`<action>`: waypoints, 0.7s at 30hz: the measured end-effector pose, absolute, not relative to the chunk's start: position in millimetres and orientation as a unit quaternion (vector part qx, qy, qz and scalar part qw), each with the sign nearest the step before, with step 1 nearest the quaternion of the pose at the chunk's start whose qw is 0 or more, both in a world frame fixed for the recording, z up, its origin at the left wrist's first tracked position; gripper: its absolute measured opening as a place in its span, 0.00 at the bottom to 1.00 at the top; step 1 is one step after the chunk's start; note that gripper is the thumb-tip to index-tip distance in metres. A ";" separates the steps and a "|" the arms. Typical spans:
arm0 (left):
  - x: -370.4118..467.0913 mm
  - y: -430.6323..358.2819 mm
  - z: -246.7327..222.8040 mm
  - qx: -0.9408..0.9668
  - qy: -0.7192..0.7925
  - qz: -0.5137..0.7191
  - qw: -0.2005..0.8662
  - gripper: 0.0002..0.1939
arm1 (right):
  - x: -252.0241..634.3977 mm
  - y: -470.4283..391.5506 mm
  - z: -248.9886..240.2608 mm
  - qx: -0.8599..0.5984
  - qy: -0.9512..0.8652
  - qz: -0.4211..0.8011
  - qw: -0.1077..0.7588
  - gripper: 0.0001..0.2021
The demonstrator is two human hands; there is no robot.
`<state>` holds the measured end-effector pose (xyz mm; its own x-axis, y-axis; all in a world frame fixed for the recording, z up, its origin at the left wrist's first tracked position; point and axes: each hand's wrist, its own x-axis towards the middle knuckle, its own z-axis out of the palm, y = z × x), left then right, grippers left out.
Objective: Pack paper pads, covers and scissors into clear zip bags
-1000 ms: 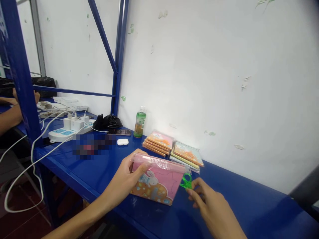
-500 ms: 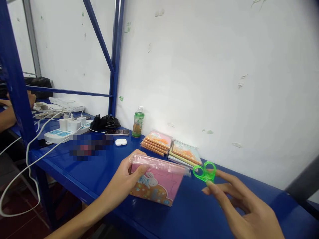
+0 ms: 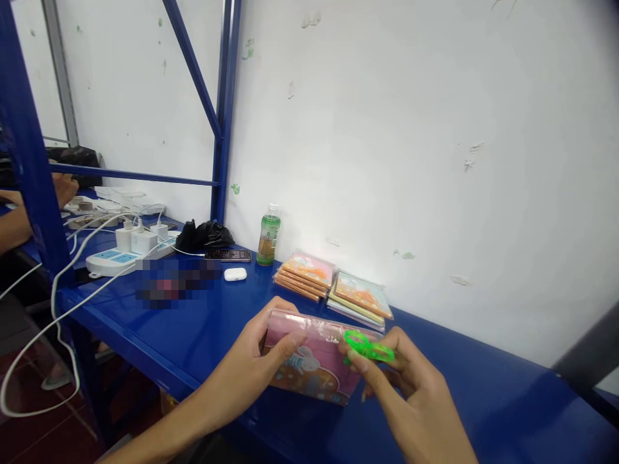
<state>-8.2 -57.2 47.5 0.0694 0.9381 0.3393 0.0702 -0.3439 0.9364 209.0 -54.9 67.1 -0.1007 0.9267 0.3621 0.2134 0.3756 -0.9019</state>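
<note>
My left hand (image 3: 258,354) grips the left side of a plastic-wrapped pack (image 3: 322,332) with a pink cover and a rabbit picture, thumb on the front and fingers behind. The pack is held up, tilted, over the blue table (image 3: 193,345). At its right end, my right hand (image 3: 411,393) pinches small green plastic scissors (image 3: 370,348) between thumb and fingers. Their ring handles show, while the blades are hidden. The right fingertips are close against the pack's upper right part; whether they grip the wrap is unclear.
Behind the pack lie two stacks of wrapped packs, one pink-topped (image 3: 307,270) and one pale (image 3: 362,296). A green bottle (image 3: 268,235), white earbud case (image 3: 235,274), phone (image 3: 227,256), black bag (image 3: 206,236) and power strip (image 3: 113,261) sit leftward. Another person's arm (image 3: 17,229) shows far left.
My right hand has moved left with the green scissors, from beside the pack to its right end. The scissors have turned. My left hand and the pack have shifted slightly right.
</note>
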 end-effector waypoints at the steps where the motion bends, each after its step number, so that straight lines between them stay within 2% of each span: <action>1: -7.7 -57.5 47.3 0.613 0.408 0.542 0.405 0.16 | 207.2 -54.9 68.2 -0.428 -0.643 0.359 0.524 0.16; 7: -6.1 -60.6 45.6 0.618 0.401 0.534 0.415 0.13 | 196.0 -60.0 73.1 -0.411 -0.571 0.379 0.601 0.16; 12: -3.0 -66.0 43.2 0.624 0.403 0.518 0.425 0.14 | 188.1 -65.7 73.4 -0.398 -0.529 0.355 0.660 0.19; 21: -0.6 -70.9 52.0 0.651 0.404 0.507 0.395 0.16 | 178.8 -69.8 69.5 -0.362 -0.557 0.324 0.673 0.09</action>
